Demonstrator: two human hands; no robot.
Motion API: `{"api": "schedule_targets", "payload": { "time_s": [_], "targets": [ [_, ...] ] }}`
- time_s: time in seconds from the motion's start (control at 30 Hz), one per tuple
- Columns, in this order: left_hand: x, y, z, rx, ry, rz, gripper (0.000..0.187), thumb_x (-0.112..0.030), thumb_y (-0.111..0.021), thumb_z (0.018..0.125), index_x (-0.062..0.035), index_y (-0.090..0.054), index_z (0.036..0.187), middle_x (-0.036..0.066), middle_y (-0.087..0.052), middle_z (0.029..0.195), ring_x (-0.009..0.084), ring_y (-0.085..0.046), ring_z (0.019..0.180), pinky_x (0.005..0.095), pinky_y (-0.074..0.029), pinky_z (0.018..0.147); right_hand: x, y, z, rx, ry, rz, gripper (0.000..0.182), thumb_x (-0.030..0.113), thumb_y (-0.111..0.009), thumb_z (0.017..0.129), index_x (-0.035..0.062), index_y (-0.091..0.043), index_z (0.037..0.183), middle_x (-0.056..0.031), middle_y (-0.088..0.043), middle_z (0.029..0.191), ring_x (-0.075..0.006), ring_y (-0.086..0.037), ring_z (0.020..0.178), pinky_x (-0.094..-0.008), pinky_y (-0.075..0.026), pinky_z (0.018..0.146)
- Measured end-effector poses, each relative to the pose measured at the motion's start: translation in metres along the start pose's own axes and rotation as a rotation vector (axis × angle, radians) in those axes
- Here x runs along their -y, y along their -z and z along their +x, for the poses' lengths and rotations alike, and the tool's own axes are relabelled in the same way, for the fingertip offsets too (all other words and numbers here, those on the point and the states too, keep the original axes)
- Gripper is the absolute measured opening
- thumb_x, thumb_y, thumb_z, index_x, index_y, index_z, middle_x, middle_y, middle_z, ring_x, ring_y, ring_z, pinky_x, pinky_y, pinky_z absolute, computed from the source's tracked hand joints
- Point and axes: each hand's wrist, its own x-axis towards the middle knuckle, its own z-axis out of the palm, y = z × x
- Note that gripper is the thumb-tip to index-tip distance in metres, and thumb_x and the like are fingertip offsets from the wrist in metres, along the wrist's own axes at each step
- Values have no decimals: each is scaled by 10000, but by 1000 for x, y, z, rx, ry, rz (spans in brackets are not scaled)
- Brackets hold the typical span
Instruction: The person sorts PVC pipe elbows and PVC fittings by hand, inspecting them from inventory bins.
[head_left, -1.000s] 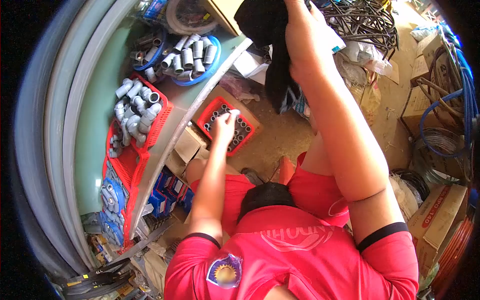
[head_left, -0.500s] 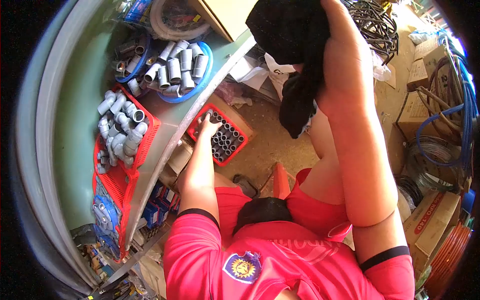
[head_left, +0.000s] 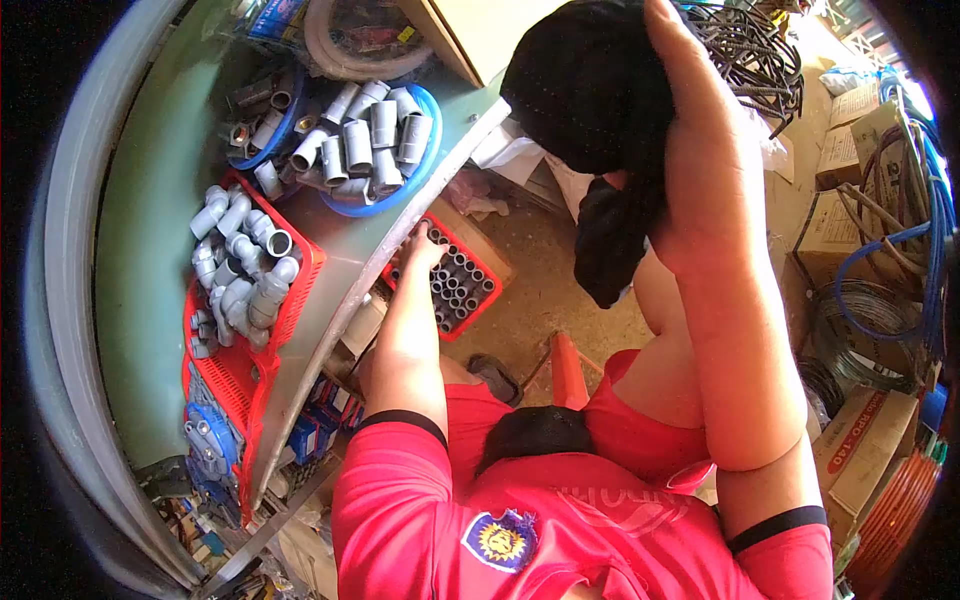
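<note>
My left hand (head_left: pixel 428 250) reaches down into the far corner of a red plastic basket (head_left: pixel 478 312) on the floor. Its fingers are closed around a grey pipe fitting there, mostly hidden by the hand. Short grey pipe fittings (head_left: pixel 460 278) stand upright in rows across the basket, their round openings facing up. On the other side, my right hand (head_left: pixel 690 170) is raised close to the camera. A bunched black cloth (head_left: pixel 590 85) is gripped in it, hanging in front of the fingers and covering most of them.
To the left, a green-topped table (head_left: pixel 150 330) bears a blue basin (head_left: pixel 432 140) of grey couplings and a red basket (head_left: pixel 312 270) of elbow fittings. Cardboard boxes (head_left: pixel 865 440), blue hose (head_left: pixel 880 245) and wire coils (head_left: pixel 850 330) line the right. A small red stool (head_left: pixel 568 372) stands between my legs.
The view has shifted slightly, so most things sit a little lower and farther right. My left hand stays in the same corner of the basket; the black cloth is still in my right.
</note>
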Motion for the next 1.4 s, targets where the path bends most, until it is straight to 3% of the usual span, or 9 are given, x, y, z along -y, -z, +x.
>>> {"api": "schedule_targets", "payload": {
  "time_s": [0.17, 0.37, 0.5, 0.83, 0.97, 1.03, 1.17, 1.23, 1.4],
  "targets": [
    [-5, 8, -5, 28, -21, -5, 910, -486, -783, 776, -315, -310, 1535, 263, -318, 1555, 478, -252, 1450, 699, -137, 1146, -20, 14, 22, 62, 6, -8, 320, 342, -614, 987, 39, -613, 1089, -44, -622, 975, -123, -582, 916, -270, -474, 785],
    [28, -4, 16, -84, -228, -264, 648, -248, -795, 790, -132, -553, 1380, 214, -633, 1284, 324, -599, 1213, 426, -448, 1059, 23, -29, -3, -151, -246, -245, 439, 434, -608, 972, 29, -630, 1141, -56, -637, 977, -140, -589, 863, -282, -465, 759],
    [60, 6, -14, -388, -400, -376, 458, -128, -727, 848, -50, -612, 1284, 183, -677, 1200, 278, -649, 1112, 376, -490, 982, -22, -4, 2, 116, -6, -31, 485, 459, -596, 968, 23, -624, 1178, -75, -650, 1011, -156, -603, 870, -307, -479, 782],
    [108, 159, -296, 290, -656, -831, 298, -142, -560, 1006, 7, -627, 1255, 104, -665, 1203, 191, -607, 1154, 348, -444, 1030, -88, -21, 40, 243, -108, 277, 417, 471, -571, 965, 85, -678, 1078, -72, -713, 907, -232, -662, 759, -378, -529, 719],
    [157, 217, -351, 83, -874, -979, 279, -210, -593, 1003, 36, -655, 1120, 83, -682, 960, 156, -642, 929, 307, -498, 879, -88, -26, 11, 332, -211, 238, 451, 568, -554, 934, 157, -656, 1090, 8, -692, 890, -134, -631, 741, -304, -478, 578],
    [190, 237, -342, -210, -692, -1135, 249, -214, -593, 1000, 14, -664, 1074, 57, -662, 913, 131, -629, 884, 288, -497, 820, -93, -24, 7, 371, -187, 200, 448, 563, -537, 945, 162, -655, 1104, 16, -694, 934, -140, -630, 789, -322, -466, 631],
    [249, 265, -275, -1043, -287, -486, 222, -162, -603, 961, -62, -662, 1149, 100, -681, 959, 218, -650, 924, 351, -508, 860, -117, -16, 31, 340, -222, 170, 480, 556, -517, 956, 141, -655, 1153, -18, -699, 986, -169, -644, 867, -326, -500, 733],
    [269, 272, -260, -1023, -269, -10, 440, -164, -656, 881, -149, -595, 1316, 179, -582, 1293, 370, -561, 1186, 456, -454, 1012, -125, -14, 42, 320, -243, 156, 497, 556, -512, 958, 129, -653, 1170, -37, -699, 1011, -182, -648, 895, -333, -508, 776],
    [245, 259, -245, -682, 145, 102, 718, -244, -682, 830, -281, -393, 1487, 83, -366, 1527, 392, -385, 1376, 573, -348, 1108, -122, -13, 50, 223, -261, 105, 520, 558, -514, 956, 108, -651, 1177, -64, -697, 1054, -202, -649, 940, -370, -503, 854]
  ]
}}
